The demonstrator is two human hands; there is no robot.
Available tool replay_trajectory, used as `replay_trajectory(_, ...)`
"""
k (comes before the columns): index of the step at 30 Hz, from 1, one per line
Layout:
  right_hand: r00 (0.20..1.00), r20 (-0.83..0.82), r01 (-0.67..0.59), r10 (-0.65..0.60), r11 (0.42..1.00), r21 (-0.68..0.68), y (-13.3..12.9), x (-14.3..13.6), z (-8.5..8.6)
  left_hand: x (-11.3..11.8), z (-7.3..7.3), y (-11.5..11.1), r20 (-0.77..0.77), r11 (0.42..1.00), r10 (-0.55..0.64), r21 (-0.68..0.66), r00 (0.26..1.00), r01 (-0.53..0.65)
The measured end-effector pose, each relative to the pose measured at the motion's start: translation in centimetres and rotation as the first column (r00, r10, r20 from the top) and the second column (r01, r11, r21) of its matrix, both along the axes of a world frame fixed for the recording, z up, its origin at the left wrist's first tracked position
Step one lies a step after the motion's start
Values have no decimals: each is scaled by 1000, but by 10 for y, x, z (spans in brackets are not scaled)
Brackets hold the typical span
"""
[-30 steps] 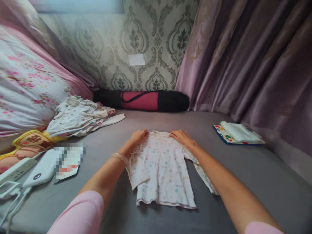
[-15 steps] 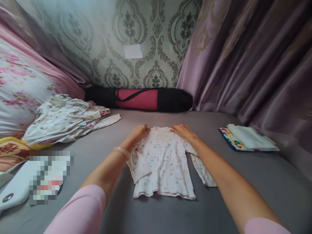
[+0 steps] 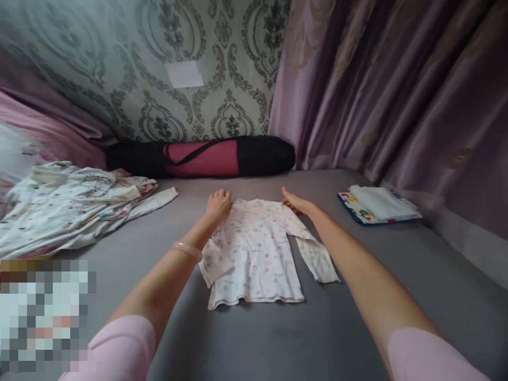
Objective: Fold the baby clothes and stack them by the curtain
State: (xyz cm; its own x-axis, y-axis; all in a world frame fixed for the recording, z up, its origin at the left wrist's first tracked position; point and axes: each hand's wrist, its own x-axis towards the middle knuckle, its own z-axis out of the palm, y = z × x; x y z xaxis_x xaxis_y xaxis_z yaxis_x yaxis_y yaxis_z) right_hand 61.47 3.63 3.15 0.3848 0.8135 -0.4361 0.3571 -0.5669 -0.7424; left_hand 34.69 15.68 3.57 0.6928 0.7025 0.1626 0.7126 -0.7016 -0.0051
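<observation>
A small long-sleeved white shirt (image 3: 257, 248) with a pale print lies spread on the grey bed sheet, its collar away from me and its hem toward me. Its left sleeve is folded over the body, while the right one slants outward. My left hand (image 3: 219, 205) rests at the left shoulder of the shirt, fingers forward and lying down, partly hidden. By the right shoulder, my right hand (image 3: 297, 202) is open on its side, thumb raised apart from the fingers, which touch or nearly touch the cloth.
A heap of printed clothes (image 3: 71, 206) lies at the left, behind a blurred patch. Along the wall stretches a black and pink bag (image 3: 202, 157). Folded white cloth (image 3: 381, 203) sits on a colourful flat item (image 3: 353, 210) at the right, near the purple curtain (image 3: 357, 95).
My view has turned a little right. Both hands have shifted outward from the collar to the shoulders, and the right hand has tilted with its thumb up. The right sleeve now lies more visibly outward.
</observation>
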Motion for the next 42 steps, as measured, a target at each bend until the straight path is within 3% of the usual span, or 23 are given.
replay_trajectory(3,964,-264,25,-41,998,-64,-14,5,4,31,0,-26,151,950,-258,-137,954,279)
replay_trajectory(6,950,-297,101,-96,995,2,-22,1,3,66,-18,-53,338,834,-418,-226,843,504)
replay_trajectory(9,949,-293,151,-119,985,88,-27,-5,3,90,-42,-73,385,866,-367,-190,847,462)
replay_trajectory(13,918,-382,170,-105,976,139,-31,-11,2,99,-62,-85,324,932,-286,-124,902,340)
replay_trajectory(19,864,-501,54,-38,998,16,-43,2,10,97,-61,-90,223,945,-256,-145,941,292)
replay_trajectory(24,955,-295,-25,-18,990,-142,-68,45,31,96,-57,-93,231,942,-252,-165,940,293)
replay_trajectory(29,986,-125,-127,110,982,-141,-122,80,37,95,-58,-91,247,935,-247,-195,937,298)
replay_trajectory(33,998,-55,-1,-4,997,-78,-162,95,32,95,-60,-87,292,931,-266,-170,919,323)
replay_trajectory(37,983,-117,150,-143,987,51,-180,100,26,92,-60,-87,319,922,-326,-104,890,374)
replay_trajectory(40,942,-211,291,-260,947,136,-181,92,21,90,-57,-91,312,914,-343,-107,886,391)
replay_trajectory(42,900,-257,410,-353,886,217,-179,82,17,90,-55,-94,289,915,-324,-146,901,376)
